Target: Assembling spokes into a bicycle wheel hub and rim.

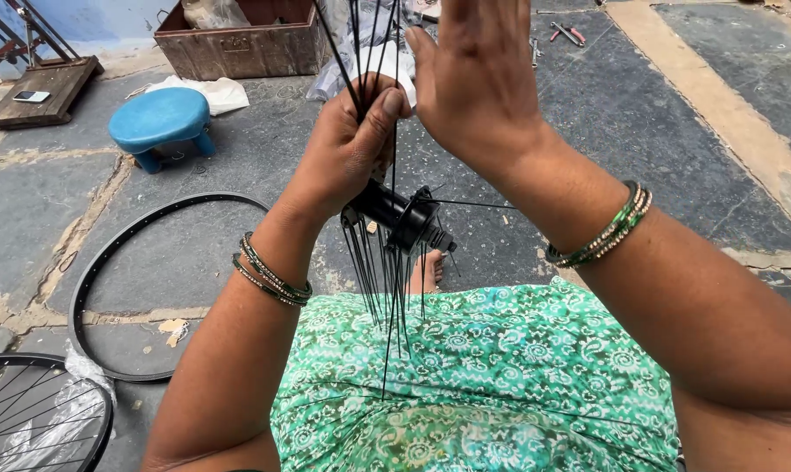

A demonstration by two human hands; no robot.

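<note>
My left hand (347,144) is shut around a bundle of thin black spokes (387,288) that pass through a black wheel hub (402,217). The hub hangs just below that fist, above my lap in green patterned cloth. More spokes stick up past the fist toward the top edge. My right hand (474,74) is raised beside the upper spokes, palm flat and fingers together, touching or nearly touching them; whether it grips any is hidden. Both wrists carry green bangles.
A bare black wheel rim (107,262) lies on the stone floor at left. A spoked wheel (37,419) sits at the bottom left corner. A blue stool (161,118), a rusty metal box (238,48) and pliers (568,33) stand farther off.
</note>
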